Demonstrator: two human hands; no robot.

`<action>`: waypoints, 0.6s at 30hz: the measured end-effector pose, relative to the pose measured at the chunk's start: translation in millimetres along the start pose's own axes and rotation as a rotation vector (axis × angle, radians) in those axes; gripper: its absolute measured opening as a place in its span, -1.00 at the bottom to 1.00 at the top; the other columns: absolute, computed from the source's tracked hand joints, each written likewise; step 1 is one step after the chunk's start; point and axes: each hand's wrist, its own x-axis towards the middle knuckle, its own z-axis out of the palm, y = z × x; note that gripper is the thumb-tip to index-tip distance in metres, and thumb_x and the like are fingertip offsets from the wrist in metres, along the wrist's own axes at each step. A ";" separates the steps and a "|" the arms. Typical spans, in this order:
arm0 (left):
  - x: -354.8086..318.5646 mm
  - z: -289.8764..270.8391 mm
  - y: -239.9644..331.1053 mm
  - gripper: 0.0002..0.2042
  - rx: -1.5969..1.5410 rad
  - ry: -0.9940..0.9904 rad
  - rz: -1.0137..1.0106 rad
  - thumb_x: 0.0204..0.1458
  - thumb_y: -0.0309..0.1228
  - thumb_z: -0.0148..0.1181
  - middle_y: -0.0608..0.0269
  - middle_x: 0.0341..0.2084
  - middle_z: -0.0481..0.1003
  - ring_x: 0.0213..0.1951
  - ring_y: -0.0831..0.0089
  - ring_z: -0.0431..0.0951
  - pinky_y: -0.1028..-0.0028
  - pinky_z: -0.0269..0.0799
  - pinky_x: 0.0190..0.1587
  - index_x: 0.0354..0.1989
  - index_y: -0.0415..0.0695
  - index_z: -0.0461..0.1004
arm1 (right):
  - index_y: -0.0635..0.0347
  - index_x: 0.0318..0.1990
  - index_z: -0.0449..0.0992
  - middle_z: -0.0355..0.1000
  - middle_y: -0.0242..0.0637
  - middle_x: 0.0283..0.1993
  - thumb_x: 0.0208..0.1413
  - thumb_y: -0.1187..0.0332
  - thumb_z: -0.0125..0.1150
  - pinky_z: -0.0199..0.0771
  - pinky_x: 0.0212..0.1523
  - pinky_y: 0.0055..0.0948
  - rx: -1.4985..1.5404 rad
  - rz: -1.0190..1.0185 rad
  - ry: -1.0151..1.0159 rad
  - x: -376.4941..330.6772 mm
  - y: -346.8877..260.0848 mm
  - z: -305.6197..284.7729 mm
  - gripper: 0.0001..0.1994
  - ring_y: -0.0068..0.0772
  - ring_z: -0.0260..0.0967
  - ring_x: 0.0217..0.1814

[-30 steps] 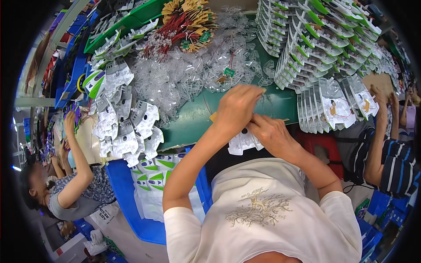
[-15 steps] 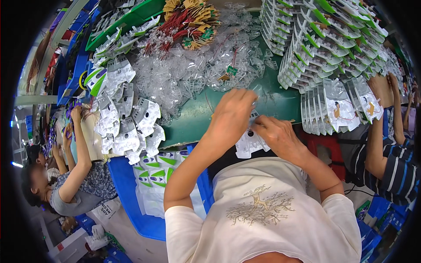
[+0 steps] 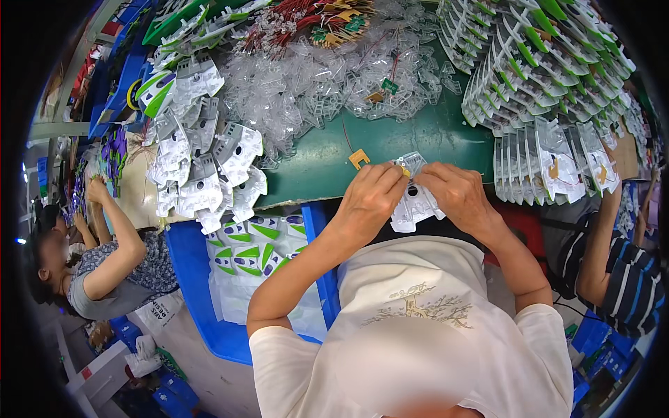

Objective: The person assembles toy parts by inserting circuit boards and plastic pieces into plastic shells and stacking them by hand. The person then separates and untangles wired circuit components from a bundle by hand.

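Note:
Close in front of my body, at the green table's near edge, a white plastic shell (image 3: 416, 211) with dark holes is held between my hands. A clear plastic piece (image 3: 414, 161) shows at its upper end. My left hand (image 3: 371, 196) is closed at the shell's upper left, and a small yellow bit (image 3: 405, 171) shows at its fingertips. My right hand (image 3: 458, 196) is closed on the upper right side, fingers bent and pressed together. The fingers hide the exact contact points. Just beyond my left hand, a small tan board (image 3: 359, 159) with a thin wire lies on the table.
A heap of clear plastic pieces (image 3: 293, 90) covers the far table (image 3: 439, 136), with wired boards (image 3: 341, 21) behind it. White shells pile up (image 3: 202, 164) at left; stacked white-and-green shells (image 3: 529, 76) stand at right. A blue bin (image 3: 191, 279) sits below. Co-workers sit on both sides.
My left hand has lowered toward the shell and turned, uncovering the tan board. The clear piece now shows between my hands. The whole view has shifted slightly.

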 end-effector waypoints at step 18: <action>-3.1 27.5 -2.6 -0.47 -0.387 0.204 -0.208 -0.12 -0.68 0.33 0.16 -0.20 0.59 -0.16 0.16 0.51 0.25 0.40 -0.05 0.12 -0.19 0.46 | 0.29 -0.22 0.59 0.45 -0.14 -0.16 -0.08 0.49 0.37 0.51 -0.27 -0.31 0.148 0.282 0.036 -14.3 -6.9 -15.3 -0.78 -0.14 0.50 -0.25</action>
